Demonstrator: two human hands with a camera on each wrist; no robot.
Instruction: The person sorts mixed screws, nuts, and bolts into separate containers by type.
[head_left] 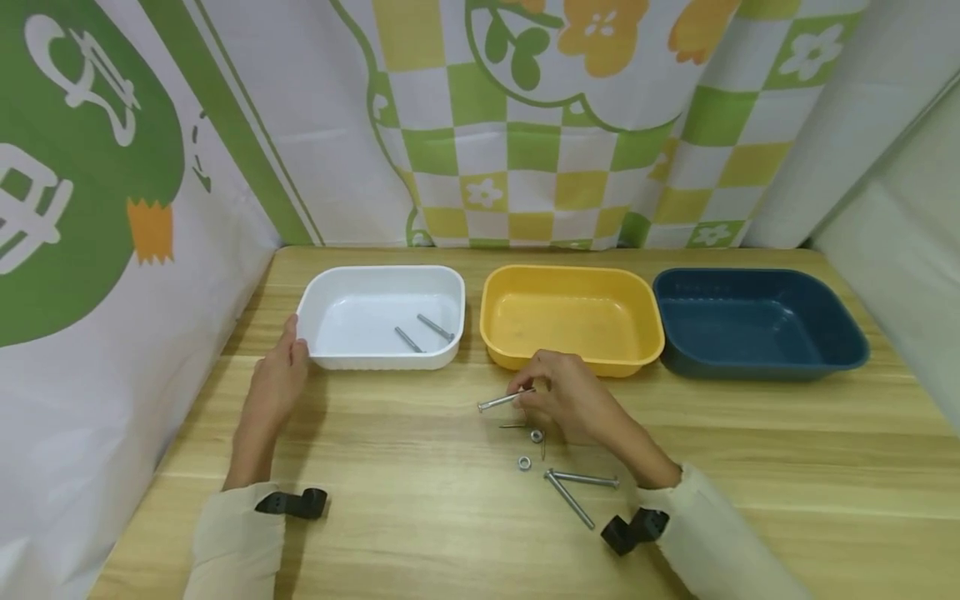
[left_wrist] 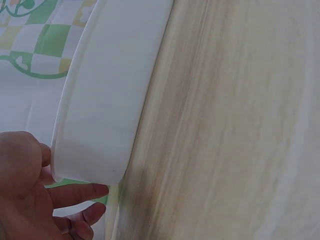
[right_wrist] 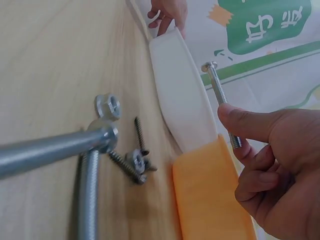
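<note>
My left hand (head_left: 276,379) holds the outer left end of a white tray (head_left: 382,362), thumb by the rim and fingers lower at the end wall. Inside that tray lie two bolts (head_left: 435,327). Between thumb and fingers, my right hand (head_left: 566,392) pinches a silver bolt (right_wrist: 220,92), its head pointing left, in front of the yellow tray (head_left: 498,360). Below that hand, on the table, are two nuts (head_left: 524,463), a few small dark screws (right_wrist: 139,135) and two more long bolts (head_left: 572,500) whose heads meet.
A dark blue tray (head_left: 757,367) stands right of the yellow one, all three trays in a row along the back of the wooden table (head_left: 405,508). Behind them hangs a patterned cloth (head_left: 525,158). Each sleeve carries a black wrist camera (head_left: 300,503).
</note>
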